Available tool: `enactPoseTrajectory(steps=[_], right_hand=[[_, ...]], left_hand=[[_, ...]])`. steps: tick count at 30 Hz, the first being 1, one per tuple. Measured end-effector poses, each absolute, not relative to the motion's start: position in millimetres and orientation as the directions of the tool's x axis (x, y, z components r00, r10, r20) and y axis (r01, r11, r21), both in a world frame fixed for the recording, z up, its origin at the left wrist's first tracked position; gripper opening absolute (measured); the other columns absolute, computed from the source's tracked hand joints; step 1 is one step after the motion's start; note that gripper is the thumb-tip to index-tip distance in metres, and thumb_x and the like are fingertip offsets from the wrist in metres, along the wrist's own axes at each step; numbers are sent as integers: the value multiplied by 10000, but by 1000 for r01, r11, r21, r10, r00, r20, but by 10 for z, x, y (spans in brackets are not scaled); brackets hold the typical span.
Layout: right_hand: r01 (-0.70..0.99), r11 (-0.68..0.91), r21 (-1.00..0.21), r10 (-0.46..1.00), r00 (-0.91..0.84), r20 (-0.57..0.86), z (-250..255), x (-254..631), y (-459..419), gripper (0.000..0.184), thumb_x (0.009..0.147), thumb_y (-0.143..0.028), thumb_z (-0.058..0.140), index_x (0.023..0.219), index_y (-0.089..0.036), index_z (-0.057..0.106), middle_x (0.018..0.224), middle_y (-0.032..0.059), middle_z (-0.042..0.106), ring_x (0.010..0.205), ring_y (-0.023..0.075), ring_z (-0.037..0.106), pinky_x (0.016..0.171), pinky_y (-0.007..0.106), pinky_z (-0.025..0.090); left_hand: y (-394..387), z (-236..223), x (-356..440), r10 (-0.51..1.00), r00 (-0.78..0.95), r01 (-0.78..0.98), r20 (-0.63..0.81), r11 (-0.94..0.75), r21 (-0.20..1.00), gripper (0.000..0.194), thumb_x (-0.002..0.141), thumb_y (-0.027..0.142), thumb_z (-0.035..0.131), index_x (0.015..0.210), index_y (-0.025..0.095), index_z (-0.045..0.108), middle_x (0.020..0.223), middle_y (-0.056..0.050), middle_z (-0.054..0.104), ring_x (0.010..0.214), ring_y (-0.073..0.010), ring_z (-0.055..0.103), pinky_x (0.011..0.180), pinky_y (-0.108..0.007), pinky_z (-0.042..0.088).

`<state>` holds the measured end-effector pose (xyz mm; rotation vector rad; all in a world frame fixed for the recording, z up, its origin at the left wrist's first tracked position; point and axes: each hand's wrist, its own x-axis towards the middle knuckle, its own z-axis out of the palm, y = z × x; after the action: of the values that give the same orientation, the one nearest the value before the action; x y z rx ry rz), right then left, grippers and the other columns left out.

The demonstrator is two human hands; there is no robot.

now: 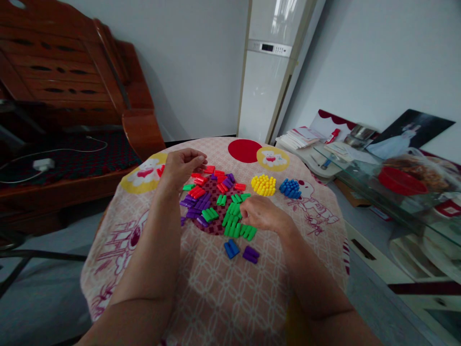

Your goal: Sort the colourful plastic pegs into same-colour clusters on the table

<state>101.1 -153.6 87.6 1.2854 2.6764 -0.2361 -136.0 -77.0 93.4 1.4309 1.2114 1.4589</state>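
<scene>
A round table under a pink patterned cloth (pixel 216 283) carries many small plastic pegs. Mixed red, purple and green pegs (pixel 212 199) lie in the middle. A yellow pile (pixel 263 185) and a blue pile (pixel 290 188) sit sorted at the far right. Two blue pegs (pixel 231 248) and two purple pegs (pixel 251 254) lie nearer me. My left hand (pixel 180 166) hovers over the red pegs, fingers curled and pinched together. My right hand (pixel 261 213) rests by the green pegs, fingers curled down; what they hold is hidden.
A dark wooden bench (pixel 65 96) with a white charger and cable stands at the left. A tall white appliance (pixel 266 72) is behind the table. A glass shelf (pixel 389 192) with papers, a red bowl and a photo runs along the right.
</scene>
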Motion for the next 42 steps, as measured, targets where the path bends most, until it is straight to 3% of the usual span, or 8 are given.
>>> enactPoseTrajectory(steps=[6,15,20,26,30,36,39,42], right_hand=[[693,714,-96,652,-709,-269,850,800,-1679,133,772,-188,645,859,-157,741,893,94,734,863,202,659,639,236,386],[552,819,-156,476,-806,-352,586,431,-1929,192,740,-186,651,913,-146,725,934,96,730,856,217,660,613,250,414],[580,761,-290,566,-813,-139,712,691,-1725,142,806,-270,678,866,-141,689,869,58,693,833,169,618,665,236,385],[665,492,-562,827,-558,64,843,1174,-1419,52,780,-185,660,807,-142,669,689,-27,613,645,90,547,595,194,351],[671,331,-663,914,-404,48,762,1469,-1255,96,771,-153,587,696,-156,647,594,-32,605,567,90,549,549,189,379],[484,106,-869,994,-51,92,702,1875,-1108,87,692,-188,635,772,-156,645,692,7,677,587,122,630,503,191,479],[446,74,-892,969,179,170,741,2124,-1094,159,688,-237,648,817,-145,661,658,14,675,573,135,642,506,207,506],[582,33,-813,907,323,269,747,2364,-1087,198,690,-270,642,811,-122,693,583,14,650,514,149,624,472,217,484]], left_hand=[[-801,975,-1426,940,-175,117,292,-275,954,199,699,289,676,794,116,660,720,-52,684,613,-128,652,633,-275,565],[-828,1007,-1616,899,-270,100,345,-331,938,213,694,365,709,759,167,668,717,-46,694,610,-138,642,574,-262,550],[-861,1029,-1691,877,-308,104,369,-354,929,176,713,357,699,758,190,666,738,-30,700,607,-122,636,595,-274,551],[-879,1033,-1745,864,-339,127,373,-351,928,225,722,411,693,806,204,666,754,-30,713,696,-158,665,640,-291,568],[-874,1020,-1700,850,-357,112,387,-373,921,194,730,374,679,787,189,665,736,-27,704,617,-123,641,593,-261,554],[-843,1029,-1609,855,-351,61,381,-385,921,123,709,286,678,734,167,659,671,-20,676,543,-91,609,521,-211,525],[-846,1032,-1566,854,-347,58,388,-393,918,106,712,273,683,732,171,665,663,-17,669,546,-91,610,513,-203,523],[-849,1033,-1524,863,-329,62,382,-384,921,112,714,274,684,726,164,667,647,-19,662,543,-97,610,508,-206,525]])
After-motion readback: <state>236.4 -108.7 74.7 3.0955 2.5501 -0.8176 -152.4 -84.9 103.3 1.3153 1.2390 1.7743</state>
